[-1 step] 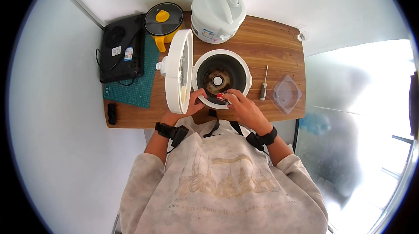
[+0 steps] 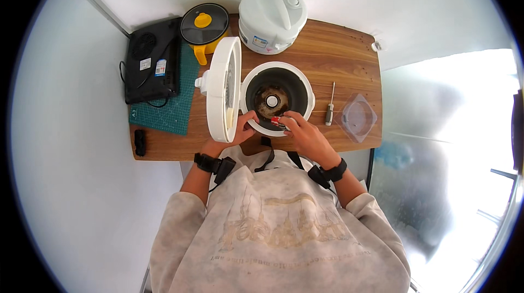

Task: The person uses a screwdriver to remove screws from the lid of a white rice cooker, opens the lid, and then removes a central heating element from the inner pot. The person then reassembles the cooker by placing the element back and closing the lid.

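Observation:
An open white rice cooker (image 2: 275,66) sits mid-table with its lid (image 2: 218,91) raised on the left; its dark inside (image 2: 295,96) has brown stains around a central round disc. My left hand (image 2: 244,129) grips the cooker's lower-left rim beside the lid, fingers curled and partly hidden by it. My right hand (image 2: 303,134) holds a small red-and-metal tool (image 2: 276,122) over the lower inside edge of the cooker; its exact kind is hard to make out. A screwdriver (image 2: 330,106) lies to the right, beside a clear square plastic piece (image 2: 357,118).
Behind stand a white appliance (image 2: 273,14) and a yellow pot (image 2: 204,31) with dark lid. On the left, a black appliance (image 2: 150,63) rests on a green cutting mat (image 2: 169,121), with a small black object (image 2: 140,143) nearby. Walls border the wooden table (image 2: 344,52).

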Motion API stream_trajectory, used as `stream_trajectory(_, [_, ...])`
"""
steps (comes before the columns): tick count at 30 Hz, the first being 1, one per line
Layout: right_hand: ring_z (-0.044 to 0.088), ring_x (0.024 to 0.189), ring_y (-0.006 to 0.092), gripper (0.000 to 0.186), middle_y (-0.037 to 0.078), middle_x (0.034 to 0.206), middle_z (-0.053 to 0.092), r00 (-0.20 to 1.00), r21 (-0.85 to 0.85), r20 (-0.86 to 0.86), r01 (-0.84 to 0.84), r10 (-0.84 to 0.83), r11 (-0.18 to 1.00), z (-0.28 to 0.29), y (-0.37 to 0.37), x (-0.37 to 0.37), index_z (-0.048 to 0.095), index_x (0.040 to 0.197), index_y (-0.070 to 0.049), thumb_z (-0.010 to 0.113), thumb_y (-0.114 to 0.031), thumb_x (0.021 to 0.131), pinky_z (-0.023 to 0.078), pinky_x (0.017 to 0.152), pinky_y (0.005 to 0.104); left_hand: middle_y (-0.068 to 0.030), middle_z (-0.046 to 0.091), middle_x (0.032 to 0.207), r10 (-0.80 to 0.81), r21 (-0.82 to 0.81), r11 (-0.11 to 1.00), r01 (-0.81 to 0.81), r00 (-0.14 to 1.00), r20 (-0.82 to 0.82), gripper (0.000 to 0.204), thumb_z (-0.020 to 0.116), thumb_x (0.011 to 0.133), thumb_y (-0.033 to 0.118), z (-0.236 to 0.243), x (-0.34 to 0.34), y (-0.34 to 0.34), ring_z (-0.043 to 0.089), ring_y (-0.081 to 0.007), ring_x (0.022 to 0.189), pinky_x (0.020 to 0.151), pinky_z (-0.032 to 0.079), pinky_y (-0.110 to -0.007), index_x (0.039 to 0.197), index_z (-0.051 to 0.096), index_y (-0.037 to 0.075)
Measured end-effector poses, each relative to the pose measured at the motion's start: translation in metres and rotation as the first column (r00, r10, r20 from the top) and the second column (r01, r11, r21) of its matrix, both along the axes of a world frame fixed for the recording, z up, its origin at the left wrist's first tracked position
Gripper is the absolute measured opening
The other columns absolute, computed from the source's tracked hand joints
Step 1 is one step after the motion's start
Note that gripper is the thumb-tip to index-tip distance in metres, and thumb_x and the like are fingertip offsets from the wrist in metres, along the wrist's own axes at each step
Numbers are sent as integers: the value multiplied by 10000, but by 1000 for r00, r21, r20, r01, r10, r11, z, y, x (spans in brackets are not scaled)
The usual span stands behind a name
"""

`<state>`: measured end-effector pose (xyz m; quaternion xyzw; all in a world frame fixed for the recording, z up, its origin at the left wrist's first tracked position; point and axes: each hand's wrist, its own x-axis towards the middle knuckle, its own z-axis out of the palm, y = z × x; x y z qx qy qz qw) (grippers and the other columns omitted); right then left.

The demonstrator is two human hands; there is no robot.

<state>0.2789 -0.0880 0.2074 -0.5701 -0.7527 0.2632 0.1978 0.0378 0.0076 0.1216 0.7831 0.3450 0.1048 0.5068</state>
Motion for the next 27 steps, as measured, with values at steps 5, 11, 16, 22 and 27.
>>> stream_trajectory(5, [665,975,371,511,134,1289,527,1000,-42,17,6,-5,999,2,-2,0,536,1317,-118,656,48,848,598,727,424,-39,698,798,-16,-5,1000,16,1000,20,232,723,891,151,3,0,2,667,-138,730,687,532,-317,1081,594,127])
stream_trajectory(11, [670,990,367,522,139,1305,525,1000,-22,28,-5,5,1000,0,-4,-3,530,1338,-121,646,41,856,594,748,432,-54,710,797,-15,-56,998,19,998,63,225,730,893,145,-3,0,3,684,-157,745,723,534,-326,1065,589,112])
stream_trajectory(16, [674,988,360,507,143,1299,529,999,-43,46,-23,25,999,1,-1,-3,535,1326,-104,661,25,852,594,745,422,-65,720,805,-40,-7,999,41,998,45,234,733,896,151,0,-1,4,699,-184,759,753,532,-346,1075,589,108])
stream_trajectory(22, [681,956,371,503,151,1294,538,999,-20,24,-45,45,999,9,8,-7,529,1321,-87,667,5,846,593,749,425,-64,721,802,-38,-47,998,39,999,34,241,739,892,165,4,-1,5,701,-190,755,756,531,-350,1079,596,113])
stream_trajectory(27, [669,952,397,493,160,1362,526,1000,-51,6,-22,22,998,23,17,-12,522,1334,-95,603,-3,857,582,761,466,-61,721,791,-40,0,999,40,999,34,244,744,887,164,5,-2,6,702,-184,750,760,532,-350,1079,601,116])
